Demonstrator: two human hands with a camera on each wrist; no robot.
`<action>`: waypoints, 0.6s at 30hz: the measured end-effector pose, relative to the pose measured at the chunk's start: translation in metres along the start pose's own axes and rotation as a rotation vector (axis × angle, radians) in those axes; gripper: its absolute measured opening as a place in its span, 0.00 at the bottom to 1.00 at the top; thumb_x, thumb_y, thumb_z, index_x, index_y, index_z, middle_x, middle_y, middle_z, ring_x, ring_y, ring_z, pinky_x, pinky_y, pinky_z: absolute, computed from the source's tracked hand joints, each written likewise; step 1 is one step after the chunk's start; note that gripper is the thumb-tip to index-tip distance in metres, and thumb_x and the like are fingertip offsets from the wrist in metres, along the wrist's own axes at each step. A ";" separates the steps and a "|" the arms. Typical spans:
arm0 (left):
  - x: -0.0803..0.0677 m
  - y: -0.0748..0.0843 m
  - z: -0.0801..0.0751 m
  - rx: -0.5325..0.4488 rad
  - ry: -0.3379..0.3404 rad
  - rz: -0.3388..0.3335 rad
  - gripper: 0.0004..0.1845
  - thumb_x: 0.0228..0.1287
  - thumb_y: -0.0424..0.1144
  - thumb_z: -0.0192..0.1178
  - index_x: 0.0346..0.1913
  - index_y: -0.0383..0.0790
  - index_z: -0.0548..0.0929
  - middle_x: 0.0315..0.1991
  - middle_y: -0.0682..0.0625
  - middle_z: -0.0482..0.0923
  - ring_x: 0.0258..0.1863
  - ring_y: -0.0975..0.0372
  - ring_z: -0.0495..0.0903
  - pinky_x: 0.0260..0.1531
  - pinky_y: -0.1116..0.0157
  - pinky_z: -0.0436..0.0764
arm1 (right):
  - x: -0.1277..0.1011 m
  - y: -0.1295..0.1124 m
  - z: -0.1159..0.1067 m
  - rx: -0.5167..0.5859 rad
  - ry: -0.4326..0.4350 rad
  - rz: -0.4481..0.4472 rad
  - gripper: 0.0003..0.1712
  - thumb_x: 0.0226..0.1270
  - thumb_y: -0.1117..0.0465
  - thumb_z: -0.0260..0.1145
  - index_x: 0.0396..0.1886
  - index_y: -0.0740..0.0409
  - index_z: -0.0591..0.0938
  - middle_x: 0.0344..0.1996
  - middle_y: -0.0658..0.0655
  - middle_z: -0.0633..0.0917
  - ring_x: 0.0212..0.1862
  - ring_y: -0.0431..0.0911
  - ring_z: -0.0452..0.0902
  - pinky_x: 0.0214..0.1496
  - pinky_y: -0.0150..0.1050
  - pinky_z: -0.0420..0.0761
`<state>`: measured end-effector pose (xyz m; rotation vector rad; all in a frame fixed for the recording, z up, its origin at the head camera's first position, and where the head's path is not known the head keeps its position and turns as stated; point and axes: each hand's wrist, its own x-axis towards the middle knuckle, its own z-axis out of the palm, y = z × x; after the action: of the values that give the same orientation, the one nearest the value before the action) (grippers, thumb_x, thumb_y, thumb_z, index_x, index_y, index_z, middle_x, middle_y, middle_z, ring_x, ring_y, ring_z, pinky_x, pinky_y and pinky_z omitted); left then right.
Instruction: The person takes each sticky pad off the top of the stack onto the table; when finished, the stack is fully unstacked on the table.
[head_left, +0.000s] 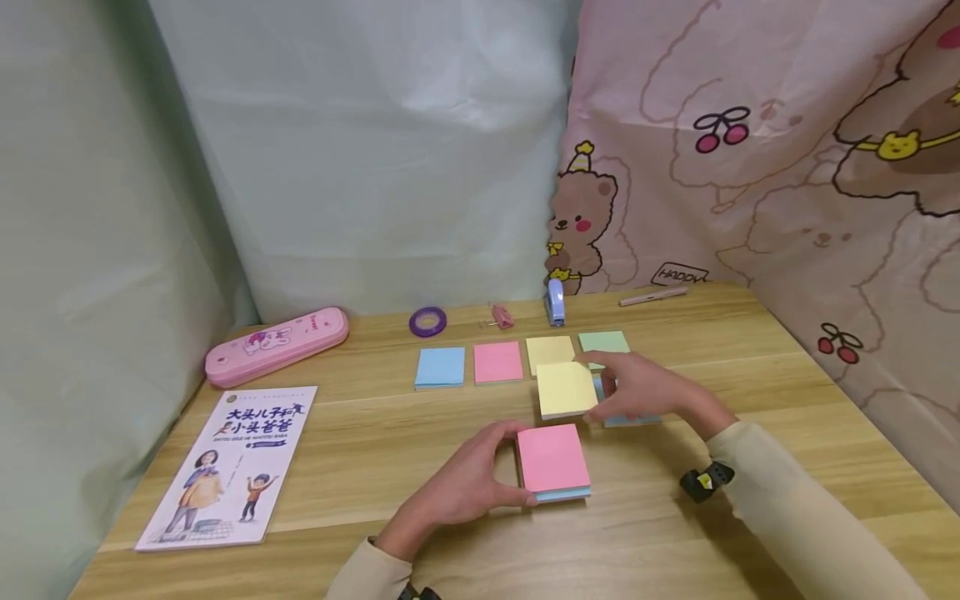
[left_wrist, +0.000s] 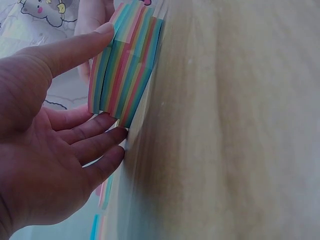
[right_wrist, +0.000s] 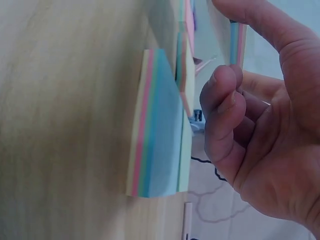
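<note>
Sticky-note pad [head_left: 553, 460] on wooden table [head_left: 750, 350], pale curtain [head_left: 360, 150] behind, possibly fabric

Pink-topped striped sticky pad [head_left: 552, 460], yellow pad [head_left: 566, 389], pink pencil case [head_left: 277, 345], purple tape roll [head_left: 427, 321], bear-print pink curtain [head_left: 757, 142]
</note>
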<state>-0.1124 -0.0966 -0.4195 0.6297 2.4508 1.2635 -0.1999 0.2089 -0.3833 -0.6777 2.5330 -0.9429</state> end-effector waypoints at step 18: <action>-0.001 0.002 -0.001 0.013 -0.001 0.004 0.46 0.53 0.47 0.83 0.72 0.36 0.72 0.72 0.42 0.74 0.76 0.49 0.69 0.78 0.44 0.66 | 0.011 0.005 0.012 -0.057 -0.063 0.104 0.57 0.55 0.52 0.83 0.81 0.59 0.65 0.21 0.51 0.78 0.18 0.42 0.71 0.21 0.36 0.72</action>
<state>-0.1113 -0.0967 -0.4178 0.6380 2.4599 1.2498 -0.2049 0.1997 -0.3969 -0.5763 2.5209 -0.8040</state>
